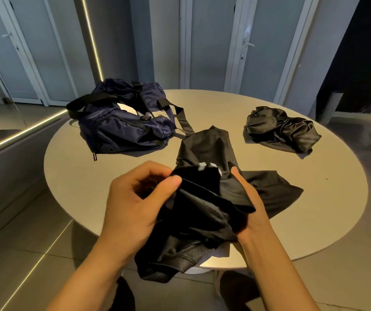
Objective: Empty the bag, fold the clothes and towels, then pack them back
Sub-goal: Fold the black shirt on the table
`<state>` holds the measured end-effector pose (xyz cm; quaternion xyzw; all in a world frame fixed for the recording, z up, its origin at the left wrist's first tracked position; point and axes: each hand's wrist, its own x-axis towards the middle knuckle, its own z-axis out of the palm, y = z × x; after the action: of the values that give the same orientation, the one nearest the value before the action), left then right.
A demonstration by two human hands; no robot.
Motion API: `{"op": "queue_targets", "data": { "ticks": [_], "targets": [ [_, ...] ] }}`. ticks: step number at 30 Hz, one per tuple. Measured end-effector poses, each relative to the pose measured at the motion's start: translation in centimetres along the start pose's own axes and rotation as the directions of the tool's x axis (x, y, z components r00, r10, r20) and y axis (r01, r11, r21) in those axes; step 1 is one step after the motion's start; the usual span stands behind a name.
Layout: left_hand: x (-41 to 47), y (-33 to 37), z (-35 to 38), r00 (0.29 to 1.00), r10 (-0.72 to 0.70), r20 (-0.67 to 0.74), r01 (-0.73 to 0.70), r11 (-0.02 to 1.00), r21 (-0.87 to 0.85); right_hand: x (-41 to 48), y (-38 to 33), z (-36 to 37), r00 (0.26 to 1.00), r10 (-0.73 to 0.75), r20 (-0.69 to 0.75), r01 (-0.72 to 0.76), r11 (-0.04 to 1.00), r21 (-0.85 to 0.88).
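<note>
Bag [121, 131] of navy cloth lies at the left side of the round desk [79, 176]. It is slumped, with its top gaping, and one strap [185, 122] trails toward the middle. I judge it is already emptied and pushed aside so that you have room to work. Next comes your left hand [132, 203], raised over the near edge of the desk. Its thumb and curled fingers pinch an edge of the black garment [202, 212], probably to find a hem or seam before the folding. The garment hangs bunched between your hands. Its lower part droops past the desk edge, and more black cloth spreads flat on the desk behind. I cannot tell if that flat cloth is the same piece or a second one. Your right hand [251, 212] takes the bundle from the other side. The thumb lies over the cloth and the fingers are hidden under it, so it seems to grip and carry the weight while the left hand searches. At the far right a shiny black cloth [281, 129] sits crumpled, well apart from the bag and not folded.
</note>
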<state>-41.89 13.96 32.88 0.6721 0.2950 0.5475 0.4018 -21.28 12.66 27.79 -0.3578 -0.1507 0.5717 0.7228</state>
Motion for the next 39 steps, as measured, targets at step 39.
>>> {"op": "queue_targets", "data": {
  "ticks": [39],
  "targets": [
    [-2.2,-4.4,-1.4,0.92,-0.391,-0.022,0.26,0.568,0.781,-10.0,-9.8,4.3,0.896,-0.255,0.364,0.445,0.515,-0.733]
  ]
}}
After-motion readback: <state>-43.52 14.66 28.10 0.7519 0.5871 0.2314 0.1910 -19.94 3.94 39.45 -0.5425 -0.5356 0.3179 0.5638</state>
